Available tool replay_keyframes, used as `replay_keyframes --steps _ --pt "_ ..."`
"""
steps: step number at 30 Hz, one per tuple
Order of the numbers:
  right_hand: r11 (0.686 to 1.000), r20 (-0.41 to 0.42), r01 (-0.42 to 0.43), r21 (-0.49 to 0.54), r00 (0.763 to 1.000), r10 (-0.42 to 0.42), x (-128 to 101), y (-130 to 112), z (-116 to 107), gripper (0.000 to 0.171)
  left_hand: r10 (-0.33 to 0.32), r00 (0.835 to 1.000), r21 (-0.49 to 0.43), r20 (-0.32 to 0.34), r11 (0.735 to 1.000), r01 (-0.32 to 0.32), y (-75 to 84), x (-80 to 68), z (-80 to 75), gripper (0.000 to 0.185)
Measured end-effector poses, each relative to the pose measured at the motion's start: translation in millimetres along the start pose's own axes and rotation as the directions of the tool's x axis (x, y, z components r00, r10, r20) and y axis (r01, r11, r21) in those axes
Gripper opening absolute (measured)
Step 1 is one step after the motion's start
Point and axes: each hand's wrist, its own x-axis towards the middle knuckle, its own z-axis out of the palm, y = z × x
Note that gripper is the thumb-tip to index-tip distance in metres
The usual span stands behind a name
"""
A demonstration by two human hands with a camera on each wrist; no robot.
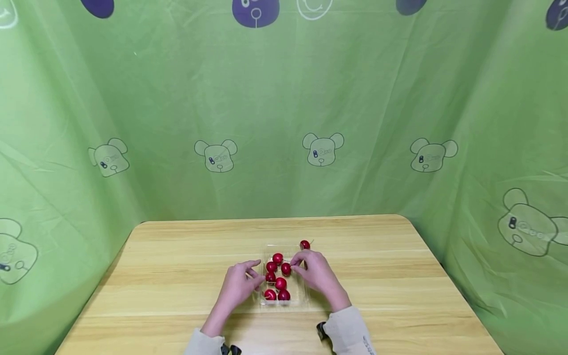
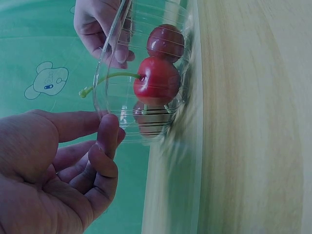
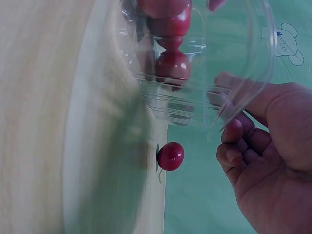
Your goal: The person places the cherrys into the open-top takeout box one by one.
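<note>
Several red cherries (image 1: 281, 283) lie in a clear plastic box (image 1: 296, 296) on the table. In the left wrist view, a green stem (image 2: 114, 74) from one cherry (image 2: 158, 80) sticks out over the rim. My left hand (image 1: 239, 283) pinches the box's left rim between thumb and finger. My right hand (image 1: 316, 270) reaches over the right rim, fingertips close to a cherry (image 1: 286, 268) inside. Whether these fingertips hold a stem is hidden. Seen from the right wrist, its other fingers (image 3: 231, 131) curl loosely outside the box.
A single cherry (image 1: 304, 244) with a stem lies on the wooden table (image 1: 186, 256), just outside the box's far right corner. Green curtains (image 1: 266, 187) with bear-head prints stand behind the table and along both sides.
</note>
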Motion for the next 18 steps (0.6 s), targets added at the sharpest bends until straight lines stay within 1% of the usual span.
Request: replay_keyframes --steps 5,10,14,18 --pt "1.000 -0.003 -0.011 0.002 1.000 0.011 -0.3 -0.3 -1.9 0.008 -0.003 1.000 -0.009 0.003 1.000 0.003 -0.1 -0.2 -0.1 0.052" --pt "0.997 -0.039 -0.036 0.065 0.999 0.038 -0.5 3.6 -8.0 0.010 0.000 1.000 -0.013 0.001 1.000 0.000 -1.5 0.1 0.7 0.052" --pt "0.993 -0.054 -0.059 0.098 0.996 0.065 1.7 11.2 -17.1 0.016 0.002 1.000 -0.013 0.005 1.000 -0.002 -2.3 0.5 1.0 0.052" --pt "0.990 -0.046 -0.095 0.105 0.994 0.100 10.3 24.0 -30.1 0.022 0.004 1.000 -0.015 0.004 1.000 -0.004 -2.3 1.3 0.4 0.053"
